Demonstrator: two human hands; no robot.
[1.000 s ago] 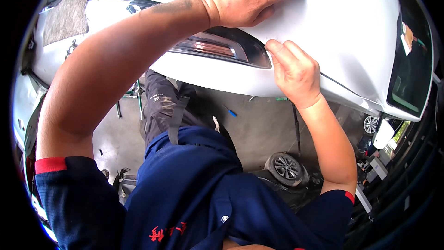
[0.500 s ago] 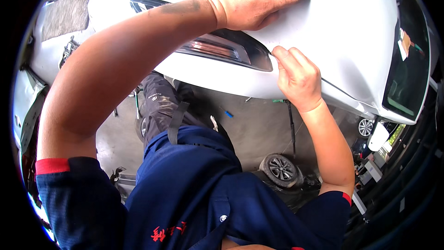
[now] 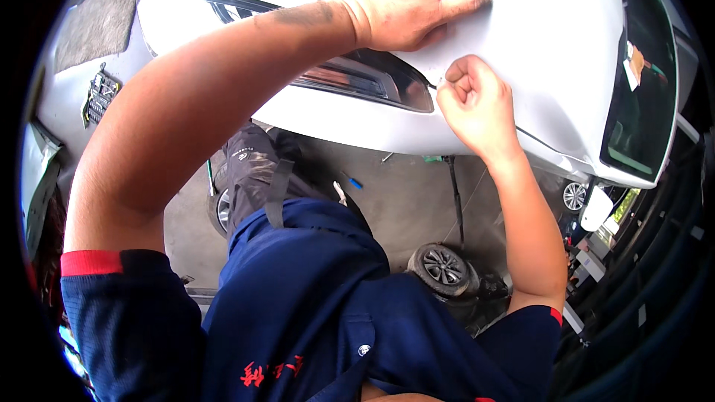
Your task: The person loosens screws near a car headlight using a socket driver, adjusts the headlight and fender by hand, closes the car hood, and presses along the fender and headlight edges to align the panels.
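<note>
Right hand has rolled upward beside the headlight tip, pinch seemingly eased, fingers curled, contents unclear; left hand lies flat, gripping nothing, on white bonnet.

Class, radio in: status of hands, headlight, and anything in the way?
Left hand palm-down on glossy white car bonnet. Right hand curled near end of long, dark, tapered headlight, contact unclear. Left forearm hiding part of headlight.

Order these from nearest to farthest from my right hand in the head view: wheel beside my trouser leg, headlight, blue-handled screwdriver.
1. Headlight, immediately left of your right hand.
2. Blue-handled screwdriver, on the floor, lower left.
3. Wheel beside your trouser leg, farther left.
</note>
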